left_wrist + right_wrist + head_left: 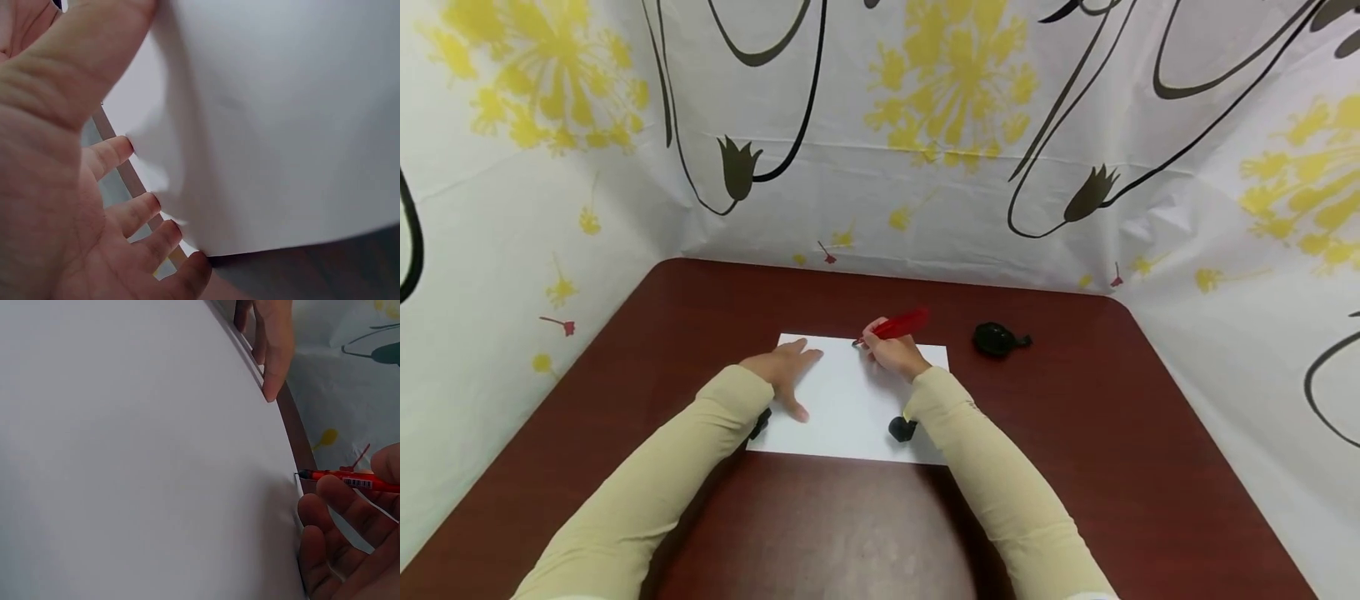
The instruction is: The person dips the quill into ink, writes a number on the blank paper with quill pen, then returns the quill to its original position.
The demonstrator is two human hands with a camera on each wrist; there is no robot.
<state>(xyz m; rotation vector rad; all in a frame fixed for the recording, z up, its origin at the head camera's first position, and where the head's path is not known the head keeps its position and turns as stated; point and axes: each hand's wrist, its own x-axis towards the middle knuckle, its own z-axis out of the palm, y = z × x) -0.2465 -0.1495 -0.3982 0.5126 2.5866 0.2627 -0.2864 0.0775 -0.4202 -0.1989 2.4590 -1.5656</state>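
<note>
A white sheet of paper (850, 408) lies on the dark red-brown table. My left hand (782, 371) rests on the paper's left part with thumb and fingers spread. In the left wrist view, the fingertips (150, 201) press along the sheet's edge. My right hand (891, 352) pinches a red pen (901, 323) over the sheet's far part. The pen's back end looks broad and feather-like in the head view. In the right wrist view, its dark tip (303, 474) is right at the paper's far edge, and a barcode label shows on the barrel. No clear marks show on the sheet.
A dark green, rounded thing with a short neck (995, 340) lies on the table (1045, 433) to the right of the paper. Black wrist camera parts (902, 429) hang by each wrist. White patterned cloth (850, 108) stands behind the table and at its sides.
</note>
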